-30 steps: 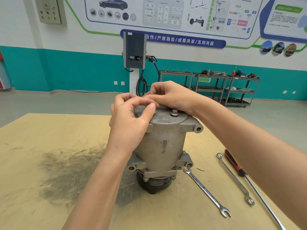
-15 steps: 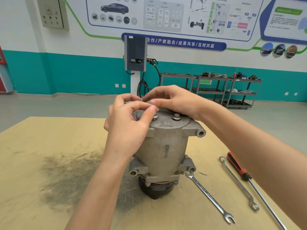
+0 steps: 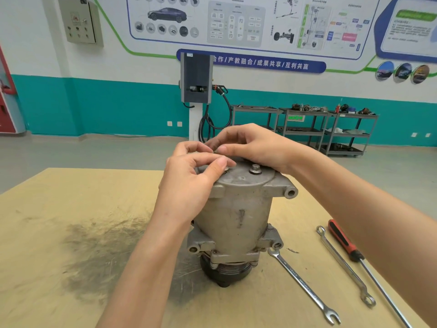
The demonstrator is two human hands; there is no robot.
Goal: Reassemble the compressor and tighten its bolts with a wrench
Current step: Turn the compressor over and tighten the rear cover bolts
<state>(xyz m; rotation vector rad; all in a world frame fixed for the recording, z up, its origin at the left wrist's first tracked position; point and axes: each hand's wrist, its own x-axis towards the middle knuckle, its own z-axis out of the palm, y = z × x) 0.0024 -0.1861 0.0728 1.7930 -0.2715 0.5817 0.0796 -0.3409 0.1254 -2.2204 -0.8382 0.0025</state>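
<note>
Both hands are working at the top of the upright compressor (image 3: pixel 236 216) — the left hand (image 3: pixel 189 185) is curling its fingers over a bolt there. The right hand (image 3: pixel 250 145) is pinching something small I cannot make out; another bolt (image 3: pixel 255 168) is standing exposed beside it.

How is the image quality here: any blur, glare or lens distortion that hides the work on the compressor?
Head view: even indoor light, soft shadows, no strong glare; compressor and wrenches sharp; wide-angle bending curves the wall stripe and table edge; fingertips of the left hand and right hand slightly soft, hiding what they pinch.
</note>
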